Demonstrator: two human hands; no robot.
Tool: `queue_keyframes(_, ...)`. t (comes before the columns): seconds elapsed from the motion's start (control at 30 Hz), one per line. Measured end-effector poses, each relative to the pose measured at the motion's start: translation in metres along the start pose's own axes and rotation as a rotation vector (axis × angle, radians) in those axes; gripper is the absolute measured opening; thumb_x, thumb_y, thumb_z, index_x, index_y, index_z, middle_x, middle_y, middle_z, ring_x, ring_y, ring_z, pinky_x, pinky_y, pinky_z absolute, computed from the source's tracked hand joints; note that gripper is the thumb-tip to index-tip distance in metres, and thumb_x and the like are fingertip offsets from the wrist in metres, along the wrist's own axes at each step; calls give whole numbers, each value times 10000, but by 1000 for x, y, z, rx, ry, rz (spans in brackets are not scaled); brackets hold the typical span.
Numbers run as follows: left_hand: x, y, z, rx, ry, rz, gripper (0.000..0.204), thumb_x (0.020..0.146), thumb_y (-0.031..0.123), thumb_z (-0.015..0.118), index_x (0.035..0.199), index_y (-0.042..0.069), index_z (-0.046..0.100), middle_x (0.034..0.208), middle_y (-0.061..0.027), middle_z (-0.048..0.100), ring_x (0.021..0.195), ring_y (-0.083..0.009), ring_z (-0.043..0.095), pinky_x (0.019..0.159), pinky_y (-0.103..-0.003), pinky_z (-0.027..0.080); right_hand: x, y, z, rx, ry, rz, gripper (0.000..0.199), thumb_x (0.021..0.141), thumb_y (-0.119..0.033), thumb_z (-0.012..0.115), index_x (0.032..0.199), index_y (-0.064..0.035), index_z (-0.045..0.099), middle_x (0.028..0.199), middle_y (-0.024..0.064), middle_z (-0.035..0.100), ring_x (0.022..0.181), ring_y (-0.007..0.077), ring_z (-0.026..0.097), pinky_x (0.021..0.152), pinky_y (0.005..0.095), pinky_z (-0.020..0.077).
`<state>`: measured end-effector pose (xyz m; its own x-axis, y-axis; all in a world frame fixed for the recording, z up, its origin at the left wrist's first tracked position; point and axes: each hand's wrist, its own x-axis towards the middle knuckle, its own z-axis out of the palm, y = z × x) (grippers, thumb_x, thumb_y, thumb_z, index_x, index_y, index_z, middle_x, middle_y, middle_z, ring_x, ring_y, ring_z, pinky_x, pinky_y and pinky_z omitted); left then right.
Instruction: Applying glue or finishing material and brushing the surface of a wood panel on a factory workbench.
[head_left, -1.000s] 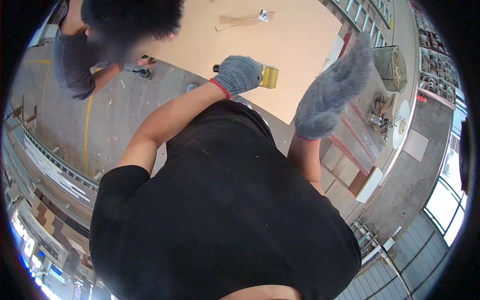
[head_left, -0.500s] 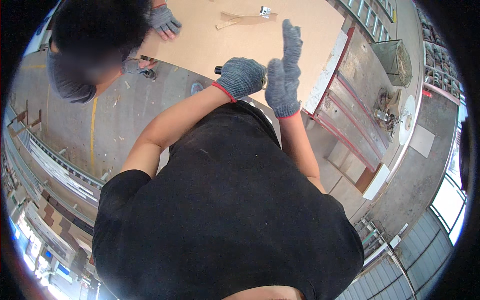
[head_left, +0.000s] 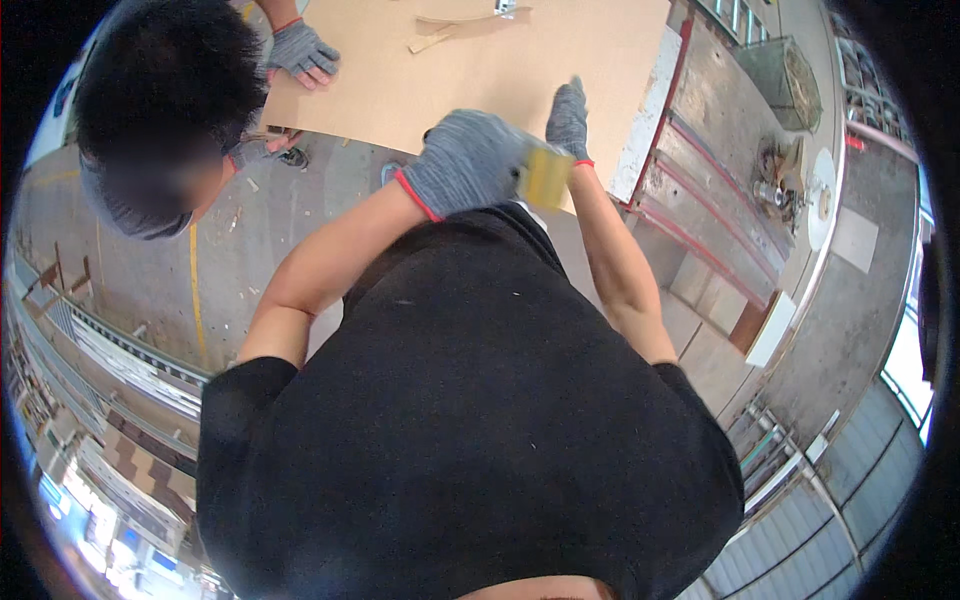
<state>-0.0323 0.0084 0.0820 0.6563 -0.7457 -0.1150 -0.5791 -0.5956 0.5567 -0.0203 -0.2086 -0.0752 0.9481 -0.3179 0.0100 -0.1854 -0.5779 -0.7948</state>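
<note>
In the head view my left hand (head_left: 470, 165), in a grey knit glove with a red cuff, is closed around a tool with a blurred yellow block-shaped head (head_left: 545, 178). Its grip is mostly hidden by the glove, and I cannot make out its kind. My right hand (head_left: 568, 122), gloved alike, is held flat with fingers outstretched over the near right part of a light brown board (head_left: 400, 80). It appears to hold nothing; whether it touches the board I cannot tell. The yellow head is close to my right wrist.
Across the board's left side a person rests a gloved hand (head_left: 303, 55) on it; their other hand (head_left: 262, 147) is by its edge. Thin curved strips (head_left: 455, 28) lie on the board. A red-framed metal table (head_left: 700, 170) adjoins on the right, with a wire basket (head_left: 785, 85) beyond.
My left hand has turned, swinging the tool's yellow head into view toward my right wrist. My right hand has lowered toward the board. The view has shifted slightly.
</note>
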Motion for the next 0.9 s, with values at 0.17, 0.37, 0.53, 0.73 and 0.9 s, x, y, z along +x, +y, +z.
queue_keyframes(0.17,15,-3,8,154,-38,-32,255,748,329,696,846,95,720,763,-174,691,748,-343,691,712,-458,550,-15,11,6,-174,-13,-132,604,1027,-340,376,1498,21,261,1536,246,314,1448,420,231,1200,477,146)
queue_keyframes(0.37,27,6,17,171,-113,7,290,726,346,706,888,107,725,785,-176,699,765,-340,698,708,-462,554,-24,31,11,269,-118,-88,577,1047,-320,394,1486,41,296,1556,180,323,1447,301,297,1195,377,203)
queue_keyframes(0.53,36,9,34,144,-132,32,297,698,323,716,906,112,728,804,-175,703,775,-347,698,713,-467,555,-36,32,2,478,-103,-126,556,1059,-322,383,1490,19,299,1535,146,368,1428,236,335,1193,352,224)
queue_keyframes(0.73,37,10,34,156,-140,43,302,691,344,725,885,113,732,808,-172,706,757,-352,696,706,-466,553,-44,-94,-54,1281,-234,103,667,1041,-495,330,1497,-11,279,1525,212,341,1425,271,334,1191,373,238)
queue_keyframes(0.9,41,1,44,187,-140,-1,326,714,392,720,852,97,731,781,-170,701,723,-354,693,687,-463,550,-60,-147,-76,290,-1,-338,457,976,-290,537,1352,-29,518,1377,157,543,1331,291,472,1142,403,327)
